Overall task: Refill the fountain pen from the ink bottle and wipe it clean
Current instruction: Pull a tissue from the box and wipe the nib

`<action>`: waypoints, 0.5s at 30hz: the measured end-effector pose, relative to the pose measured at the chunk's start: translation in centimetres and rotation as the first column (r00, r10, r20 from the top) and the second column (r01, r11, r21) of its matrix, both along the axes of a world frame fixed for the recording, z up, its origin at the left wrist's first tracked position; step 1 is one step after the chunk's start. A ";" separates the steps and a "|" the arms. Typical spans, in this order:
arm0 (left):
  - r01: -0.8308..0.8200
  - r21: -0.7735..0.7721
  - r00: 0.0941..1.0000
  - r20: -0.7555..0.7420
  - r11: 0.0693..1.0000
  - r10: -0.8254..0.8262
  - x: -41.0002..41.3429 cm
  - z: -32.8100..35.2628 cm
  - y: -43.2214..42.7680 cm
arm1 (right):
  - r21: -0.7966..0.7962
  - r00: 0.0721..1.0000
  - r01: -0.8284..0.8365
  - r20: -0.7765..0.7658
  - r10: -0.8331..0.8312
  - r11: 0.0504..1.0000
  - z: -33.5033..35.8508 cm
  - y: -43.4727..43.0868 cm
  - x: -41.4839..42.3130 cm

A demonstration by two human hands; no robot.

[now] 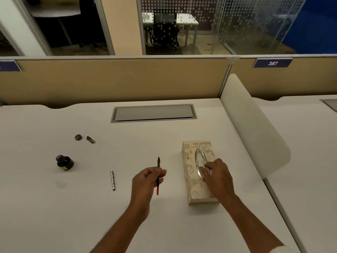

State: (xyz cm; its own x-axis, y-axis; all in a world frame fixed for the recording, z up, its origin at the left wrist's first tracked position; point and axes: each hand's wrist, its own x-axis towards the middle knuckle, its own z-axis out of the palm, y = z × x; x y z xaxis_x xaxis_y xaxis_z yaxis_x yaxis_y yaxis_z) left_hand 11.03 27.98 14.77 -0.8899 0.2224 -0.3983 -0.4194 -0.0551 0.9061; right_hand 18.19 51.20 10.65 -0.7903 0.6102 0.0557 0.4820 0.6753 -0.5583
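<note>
My left hand (145,181) pinches the fountain pen's inner section (158,177), nib pointing away and a red ink tube at its near end. To its left the silver pen barrel (112,180) lies on the desk. The open ink bottle (64,162) stands further left. Behind the bottle lie its cap (78,137) and the pen cap (90,139). My right hand (217,175) reaches into the oval opening of the cream patterned tissue box (196,189), fingertips at the slot; whether it holds a tissue is hidden.
The white desk (54,216) has a grey cable hatch (153,113) at the back and a tan partition behind. A white curved divider (255,136) rises at the right, close to the tissue box.
</note>
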 end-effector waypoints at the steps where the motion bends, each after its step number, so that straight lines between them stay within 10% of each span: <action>1: 0.007 -0.007 1.000 0.004 1.000 -0.007 0.1 -0.1 0.5 | 0.011 1.000 0.015 0.004 -0.016 1.000 0.0 -0.1 -0.3; 15: 0.116 -0.088 0.993 0.038 0.989 -0.113 0.7 -1.1 5.4 | 0.079 0.979 0.027 0.199 -0.042 0.997 1.1 0.5 -4.2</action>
State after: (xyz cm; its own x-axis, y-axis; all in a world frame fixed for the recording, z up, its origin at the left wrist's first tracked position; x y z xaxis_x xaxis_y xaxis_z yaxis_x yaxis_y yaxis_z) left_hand 11.75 33.37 13.63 -0.8468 0.2842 -0.4496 -0.4477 0.0756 0.8910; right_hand 13.95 51.74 11.70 -0.7686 0.6374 -0.0548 0.6026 0.6926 -0.3964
